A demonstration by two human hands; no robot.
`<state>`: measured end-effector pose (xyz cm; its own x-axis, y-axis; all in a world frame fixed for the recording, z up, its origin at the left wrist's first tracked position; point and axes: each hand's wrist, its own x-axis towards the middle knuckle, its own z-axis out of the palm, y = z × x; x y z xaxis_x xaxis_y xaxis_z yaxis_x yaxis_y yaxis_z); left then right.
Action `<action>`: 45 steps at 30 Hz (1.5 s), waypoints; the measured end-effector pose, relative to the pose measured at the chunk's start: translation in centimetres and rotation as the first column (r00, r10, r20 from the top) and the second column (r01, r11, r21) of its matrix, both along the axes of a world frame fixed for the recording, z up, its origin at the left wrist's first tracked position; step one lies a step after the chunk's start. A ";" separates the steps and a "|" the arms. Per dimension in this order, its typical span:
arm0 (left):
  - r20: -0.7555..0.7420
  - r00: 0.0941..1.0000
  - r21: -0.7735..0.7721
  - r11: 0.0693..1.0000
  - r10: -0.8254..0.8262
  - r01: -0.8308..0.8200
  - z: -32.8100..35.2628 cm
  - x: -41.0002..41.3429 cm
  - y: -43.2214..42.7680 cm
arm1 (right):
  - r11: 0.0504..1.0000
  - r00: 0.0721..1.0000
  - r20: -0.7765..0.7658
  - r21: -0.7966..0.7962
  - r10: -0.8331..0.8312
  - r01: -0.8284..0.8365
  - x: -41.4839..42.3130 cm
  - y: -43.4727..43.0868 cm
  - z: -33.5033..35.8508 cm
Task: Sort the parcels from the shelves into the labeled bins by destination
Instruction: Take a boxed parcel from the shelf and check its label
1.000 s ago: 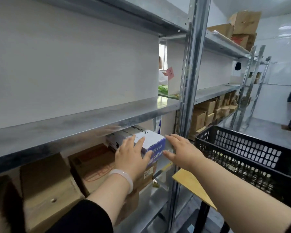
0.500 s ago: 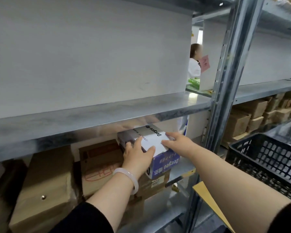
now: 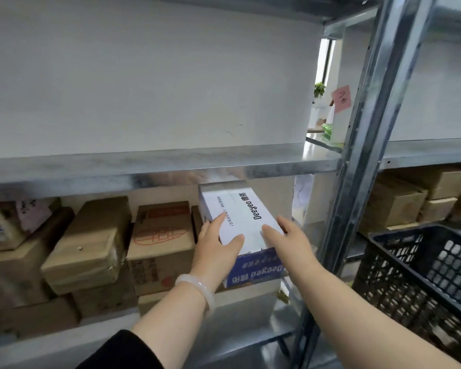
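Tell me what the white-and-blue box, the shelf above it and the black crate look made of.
White-and-blue box: printed cardboard, smooth matte, going by its folded flap edge. Shelf: sheet metal, probably galvanised steel, given the dull mottled grey sheen. Black crate: likely moulded plastic, with a regular grid of holes.

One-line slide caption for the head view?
Left hand and right hand grip a white-and-blue box beside brown cartons on a metal shelf.

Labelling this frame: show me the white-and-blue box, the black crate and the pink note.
white-and-blue box (image 3: pixel 241 213): head view, white top face.
black crate (image 3: pixel 405 288): head view, perforated side wall.
pink note (image 3: pixel 341 98): head view, its middle.
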<state>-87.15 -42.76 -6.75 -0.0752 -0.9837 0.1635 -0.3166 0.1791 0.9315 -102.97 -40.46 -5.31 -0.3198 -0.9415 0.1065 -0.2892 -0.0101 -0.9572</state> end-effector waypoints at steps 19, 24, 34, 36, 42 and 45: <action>0.038 0.881 -0.255 0.857 0.472 -0.448 -1.4 9.0 15.1 | 0.901 0.868 0.243 -0.117 0.433 -0.417 8.4 9.9 -3.0; 0.072 0.836 -0.292 0.813 0.544 -0.504 -1.2 15.7 18.5 | 0.808 0.743 0.333 -0.122 0.581 -0.577 14.9 10.7 -1.8; 0.216 0.663 0.021 0.676 0.717 -0.737 -1.0 35.3 26.4 | 0.607 0.614 -0.062 -0.102 0.787 -0.788 35.9 16.0 -2.7; 0.171 0.641 0.073 0.639 0.748 -0.766 -0.6 38.9 28.3 | 0.562 0.572 -0.140 -0.108 0.808 -0.820 39.8 17.7 -2.1; -0.065 0.565 0.185 0.566 0.823 -0.803 -0.2 48.2 35.8 | 0.351 0.388 -0.289 -0.171 0.875 -0.921 50.4 22.7 -2.5; -0.253 0.537 0.183 0.585 0.805 -0.790 -0.4 52.1 39.1 | 0.309 0.342 -0.154 -0.204 0.927 -0.929 55.4 24.0 -2.6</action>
<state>-35.07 -3.63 -7.17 0.7854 -0.6190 -0.0055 -0.0364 -0.0551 0.9978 -47.59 -16.42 -7.90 0.7504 -0.5643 0.3441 0.0459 -0.4748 -0.8789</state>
